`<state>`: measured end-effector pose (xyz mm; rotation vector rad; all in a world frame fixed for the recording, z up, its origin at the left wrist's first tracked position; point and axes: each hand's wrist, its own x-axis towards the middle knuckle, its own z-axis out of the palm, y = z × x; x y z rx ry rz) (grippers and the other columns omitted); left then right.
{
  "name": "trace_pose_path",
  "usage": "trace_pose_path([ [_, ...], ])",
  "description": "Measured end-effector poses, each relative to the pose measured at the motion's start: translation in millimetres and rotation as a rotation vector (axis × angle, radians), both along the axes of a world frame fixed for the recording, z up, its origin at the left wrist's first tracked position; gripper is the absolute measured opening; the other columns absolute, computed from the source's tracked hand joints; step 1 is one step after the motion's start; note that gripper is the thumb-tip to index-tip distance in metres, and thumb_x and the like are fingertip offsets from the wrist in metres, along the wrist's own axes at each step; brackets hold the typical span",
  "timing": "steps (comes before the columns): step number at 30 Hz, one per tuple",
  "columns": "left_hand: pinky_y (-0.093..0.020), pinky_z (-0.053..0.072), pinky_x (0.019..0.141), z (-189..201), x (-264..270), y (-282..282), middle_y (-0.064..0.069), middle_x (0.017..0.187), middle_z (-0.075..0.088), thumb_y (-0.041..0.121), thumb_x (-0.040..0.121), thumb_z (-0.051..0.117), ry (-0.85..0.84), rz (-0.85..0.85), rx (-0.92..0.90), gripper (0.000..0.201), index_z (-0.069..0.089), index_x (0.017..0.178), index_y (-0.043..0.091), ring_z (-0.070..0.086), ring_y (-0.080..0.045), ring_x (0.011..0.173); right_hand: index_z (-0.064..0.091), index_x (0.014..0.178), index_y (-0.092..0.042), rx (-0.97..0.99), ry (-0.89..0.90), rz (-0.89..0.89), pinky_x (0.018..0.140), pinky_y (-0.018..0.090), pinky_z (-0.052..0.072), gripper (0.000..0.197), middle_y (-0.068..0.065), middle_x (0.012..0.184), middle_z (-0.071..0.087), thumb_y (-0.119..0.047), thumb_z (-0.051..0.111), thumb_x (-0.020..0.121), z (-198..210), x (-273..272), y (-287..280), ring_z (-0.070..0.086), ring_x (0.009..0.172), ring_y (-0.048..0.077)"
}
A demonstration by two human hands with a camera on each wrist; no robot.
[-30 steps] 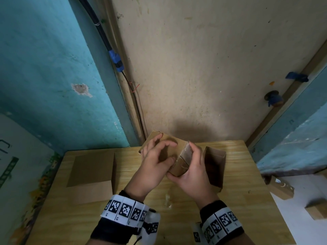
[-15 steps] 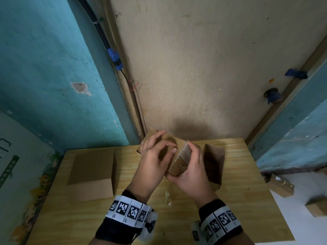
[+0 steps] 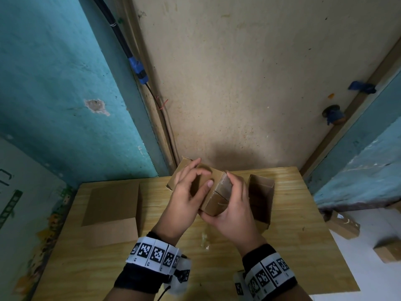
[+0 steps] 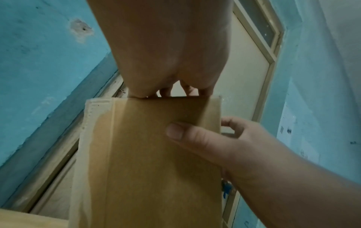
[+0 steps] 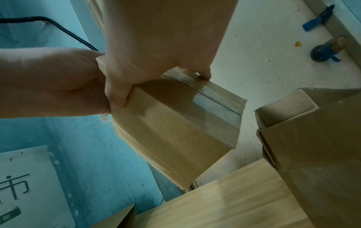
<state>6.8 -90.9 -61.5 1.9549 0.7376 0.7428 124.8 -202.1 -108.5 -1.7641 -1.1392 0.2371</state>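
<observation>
Both hands hold a small brown cardboard box (image 3: 213, 193) above the wooden table (image 3: 293, 246), tilted with its taped end toward me. My left hand (image 3: 186, 192) grips its top and left side, fingers curled over the far edge and thumb on the near face. My right hand (image 3: 230, 205) grips the taped end, thumb underneath and fingers over the upper corner. The left wrist view shows the box (image 4: 148, 162) from below with the right hand (image 4: 215, 138) pinching its edge. In the right wrist view clear tape runs along the seam of the box (image 5: 175, 126).
An open-topped cardboard box (image 3: 261, 198) stands just right of the hands. A larger closed box (image 3: 112, 209) sits at the table's left. Two more small boxes (image 3: 345, 227) lie on the white floor at the right. Walls and a door close behind the table.
The hands and box have stayed at the same spot above the table. My left fingers have shifted slightly on the top of the box.
</observation>
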Motion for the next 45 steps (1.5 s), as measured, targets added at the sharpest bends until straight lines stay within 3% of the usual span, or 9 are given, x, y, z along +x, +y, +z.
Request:
trace_pose_path([
  [3, -0.042, 0.026, 0.124, -1.4, 0.3, -2.8, 0.018, 0.154, 0.048, 0.038, 0.095, 0.066, -0.052, 0.053, 0.014, 0.013, 0.071, 0.106, 0.034, 0.034, -0.006, 0.149, 0.028, 0.150, -0.021, -0.002, 0.010, 0.015, 0.099, -0.003, 0.031, 0.114, -0.002, 0.142, 0.038, -0.043, 0.093, 0.060, 3.6, 0.0, 1.3, 0.039, 0.133, 0.009],
  [7, -0.044, 0.026, 0.124, -0.8, 0.2, -3.4, 0.017, 0.153, 0.049, 0.034, 0.097, 0.065, -0.073, 0.048, -0.032, 0.009, 0.073, 0.097, 0.030, 0.034, -0.005, 0.149, 0.030, 0.149, -0.021, 0.023, -0.010, 0.006, 0.103, 0.011, 0.039, 0.112, -0.002, 0.141, 0.041, -0.047, 0.093, 0.060, 1.7, -0.7, -1.6, 0.045, 0.134, 0.016],
  [11, -0.045, 0.031, 0.121, -0.1, 2.0, 0.5, 0.016, 0.147, 0.054, 0.033, 0.093, 0.071, -0.084, 0.082, -0.092, 0.004, 0.074, 0.096, 0.033, 0.039, -0.002, 0.143, 0.031, 0.150, -0.017, 0.001, -0.022, 0.010, 0.103, -0.001, 0.030, 0.113, 0.000, 0.143, 0.041, -0.047, 0.094, 0.061, 3.4, -1.7, -2.4, 0.044, 0.135, 0.017],
  [18, -0.009, 0.037, 0.109, 9.7, 5.2, 1.9, 0.006, 0.147, 0.058, 0.007, 0.087, 0.078, -0.151, 0.015, -0.050, 0.015, 0.082, 0.091, 0.021, 0.051, 0.001, 0.137, 0.030, 0.150, -0.017, -0.013, -0.043, 0.012, 0.106, 0.009, 0.032, 0.115, 0.000, 0.144, 0.040, -0.056, 0.091, 0.061, 3.0, 3.5, -3.1, 0.043, 0.137, 0.018],
  [24, -0.037, 0.029, 0.124, 4.2, 14.6, 4.6, 0.014, 0.148, 0.053, 0.016, 0.094, 0.071, -0.036, -0.006, 0.051, 0.014, 0.072, 0.088, 0.028, 0.041, 0.002, 0.144, 0.029, 0.150, -0.020, -0.008, -0.028, 0.005, 0.102, -0.003, 0.027, 0.116, 0.001, 0.143, 0.040, -0.045, 0.096, 0.059, 4.1, 6.4, -4.7, 0.042, 0.135, 0.015],
  [28, -0.042, 0.033, 0.123, 3.8, 15.2, 0.2, 0.016, 0.142, 0.059, 0.018, 0.096, 0.069, -0.118, 0.023, 0.038, 0.007, 0.074, 0.099, 0.022, 0.044, -0.001, 0.143, 0.029, 0.151, -0.018, 0.003, -0.050, 0.016, 0.105, -0.001, 0.026, 0.115, 0.001, 0.143, 0.040, -0.048, 0.092, 0.060, 7.5, 9.8, -4.7, 0.042, 0.135, 0.016],
  [33, -0.054, 0.023, 0.126, 0.0, 10.7, -2.8, 0.013, 0.151, 0.054, 0.035, 0.097, 0.062, -0.122, -0.037, 0.105, 0.020, 0.074, 0.113, 0.032, 0.039, -0.006, 0.149, 0.033, 0.149, -0.013, 0.009, -0.061, -0.003, 0.103, -0.002, 0.027, 0.112, 0.003, 0.139, 0.042, -0.045, 0.093, 0.060, 10.7, 10.5, -2.7, 0.045, 0.131, 0.019],
  [38, -0.052, 0.010, 0.129, -0.9, 10.7, -6.2, 0.022, 0.149, 0.050, 0.016, 0.098, 0.066, -0.134, -0.044, -0.007, 0.020, 0.070, 0.104, 0.034, 0.036, -0.003, 0.150, 0.033, 0.150, -0.016, -0.016, -0.073, -0.003, 0.104, -0.002, 0.026, 0.112, 0.000, 0.139, 0.042, -0.046, 0.093, 0.061, 8.7, 11.7, -3.1, 0.045, 0.132, 0.019],
  [45, -0.037, 0.004, 0.131, -2.1, 8.8, -5.9, 0.021, 0.151, 0.047, 0.014, 0.098, 0.064, -0.092, -0.081, -0.037, 0.013, 0.071, 0.105, 0.023, 0.031, -0.001, 0.151, 0.030, 0.148, -0.022, -0.021, -0.060, -0.033, 0.097, 0.005, 0.031, 0.110, -0.011, 0.136, 0.035, -0.048, 0.092, 0.061, 4.3, 8.4, -5.5, 0.042, 0.131, 0.013],
])
